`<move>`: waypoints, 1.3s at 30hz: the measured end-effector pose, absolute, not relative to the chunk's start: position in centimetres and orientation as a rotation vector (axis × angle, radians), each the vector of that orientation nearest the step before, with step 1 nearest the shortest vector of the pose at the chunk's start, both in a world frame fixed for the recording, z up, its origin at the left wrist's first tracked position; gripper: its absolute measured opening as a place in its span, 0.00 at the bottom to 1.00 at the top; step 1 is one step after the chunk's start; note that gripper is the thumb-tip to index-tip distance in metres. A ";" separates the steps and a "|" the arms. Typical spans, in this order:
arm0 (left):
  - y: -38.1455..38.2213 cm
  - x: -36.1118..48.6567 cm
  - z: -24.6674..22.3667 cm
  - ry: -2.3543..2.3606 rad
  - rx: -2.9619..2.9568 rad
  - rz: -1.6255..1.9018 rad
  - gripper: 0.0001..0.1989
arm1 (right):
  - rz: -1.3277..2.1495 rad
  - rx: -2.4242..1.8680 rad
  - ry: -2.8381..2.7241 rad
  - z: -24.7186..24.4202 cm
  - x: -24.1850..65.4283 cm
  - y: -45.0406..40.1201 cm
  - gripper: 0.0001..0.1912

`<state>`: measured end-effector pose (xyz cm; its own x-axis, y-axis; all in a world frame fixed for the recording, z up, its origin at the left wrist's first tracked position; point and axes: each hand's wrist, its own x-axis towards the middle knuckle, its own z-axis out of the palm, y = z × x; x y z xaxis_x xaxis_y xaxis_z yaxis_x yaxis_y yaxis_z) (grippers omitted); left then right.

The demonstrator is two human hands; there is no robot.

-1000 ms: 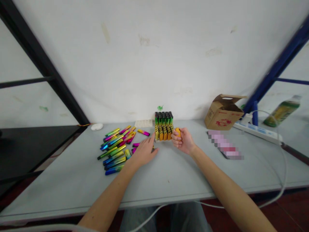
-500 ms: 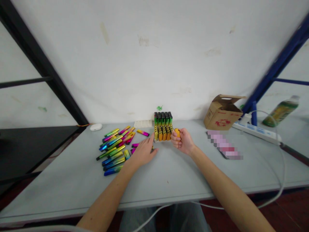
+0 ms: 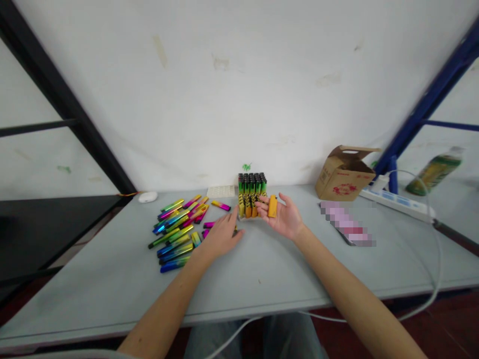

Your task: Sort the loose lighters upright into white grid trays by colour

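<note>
Left hand spread palm-down, just left of my upright lighter rows. Right hand palm-up, fingers unfolded, orange lighter lying across them. Loose support could drop it; a fingertip bump could topple rows.

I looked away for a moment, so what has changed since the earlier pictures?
The right hand has opened: its fingers, curled around the orange lighter before, now extend leftward, and the lighter lies exposed on the open hand. The left hand, the upright rows of lighters and the loose shiny pile stayed as they were.
</note>
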<state>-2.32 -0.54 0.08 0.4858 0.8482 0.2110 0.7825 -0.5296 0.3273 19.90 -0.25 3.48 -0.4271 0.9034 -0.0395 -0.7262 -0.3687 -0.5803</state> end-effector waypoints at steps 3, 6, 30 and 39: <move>-0.6 -2.3 0.1 1.414 2.552 0.515 0.36 | 1.960 -0.422 -0.632 3.6 19.9 -0.4 0.27; -0.6 -2.2 0.3 1.420 2.568 0.488 0.36 | 1.975 -0.420 -0.652 3.5 19.9 -0.4 0.26; -0.6 -2.1 0.2 1.426 2.560 0.490 0.36 | 1.990 -0.422 -0.635 3.7 19.8 -0.6 0.27; -0.4 -2.3 -0.3 1.406 2.550 0.562 0.36 | 1.992 -0.410 -0.623 3.8 20.4 -0.4 0.27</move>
